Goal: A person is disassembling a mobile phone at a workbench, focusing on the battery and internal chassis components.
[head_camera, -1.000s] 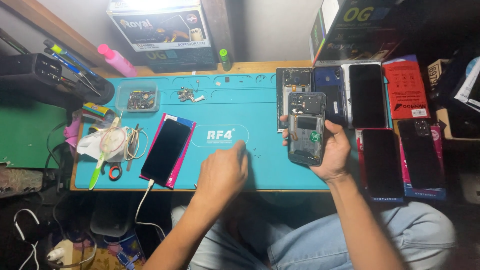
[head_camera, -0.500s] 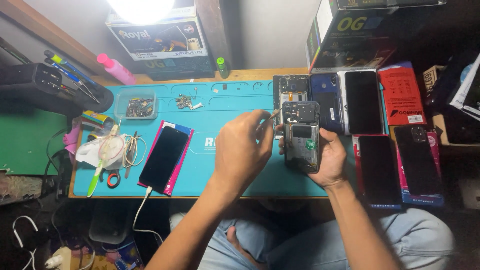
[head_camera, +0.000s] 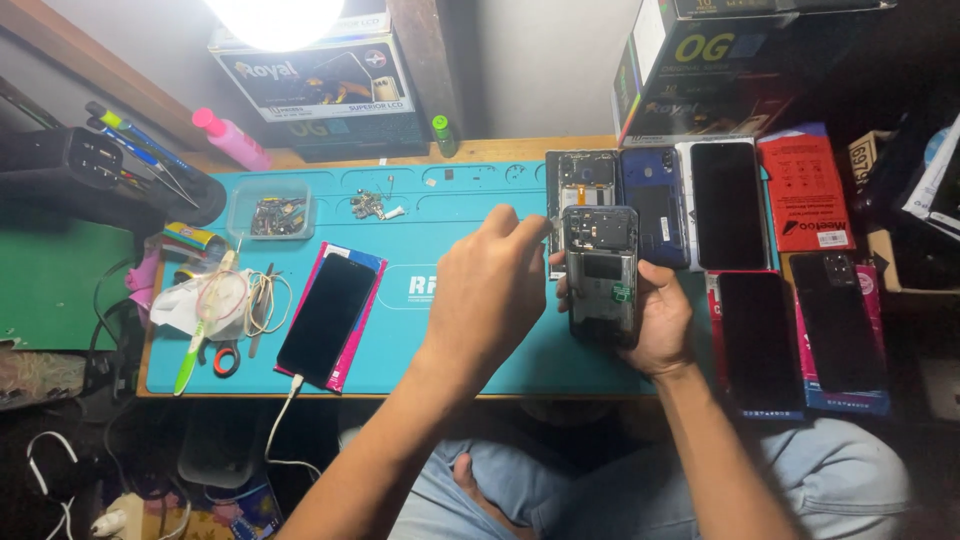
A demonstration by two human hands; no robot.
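My hands at an opened phone over the blue mat.

My right hand (head_camera: 655, 318) is clamped around the opened phone (head_camera: 601, 275), held just above the blue mat (head_camera: 450, 340) on the worktop. My left hand (head_camera: 490, 290) has its fingers pinched together at the phone's top left corner. A black-screened phone (head_camera: 328, 317) lies left of it on the mat.
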